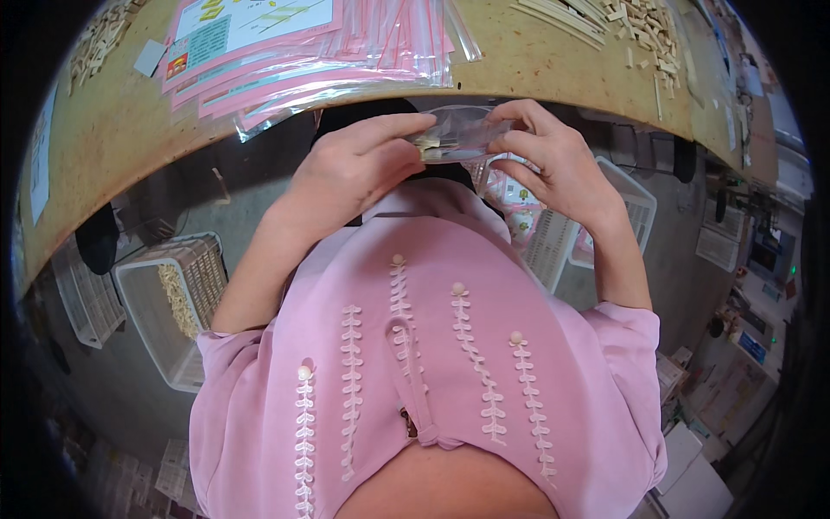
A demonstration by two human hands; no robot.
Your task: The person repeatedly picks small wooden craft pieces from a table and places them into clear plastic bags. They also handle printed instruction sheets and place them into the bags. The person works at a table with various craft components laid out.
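Note:
Between my two hands, just below the table's front edge, is a small clear plastic bag [457, 133]. Light wooden pieces [428, 146] show inside it near its left end. My left hand [356, 162] pinches that end between thumb and fingers. At the other end, my right hand [548, 152] grips the bag with its thumb and fingertips. Beyond the hands, a fanned stack of pink printed sheets in clear zip bags [272, 71] lies on the table [519, 74], its front corner overhanging the edge.
Small wood blocks [648, 39] and thin wooden sticks [561, 23] lie at the table's right; more wood pieces [104, 39] lie far left. Below stand a white plastic crate [146, 324] holding wood pieces and, at right, a basket [551, 246] beside filled printed packs [519, 188].

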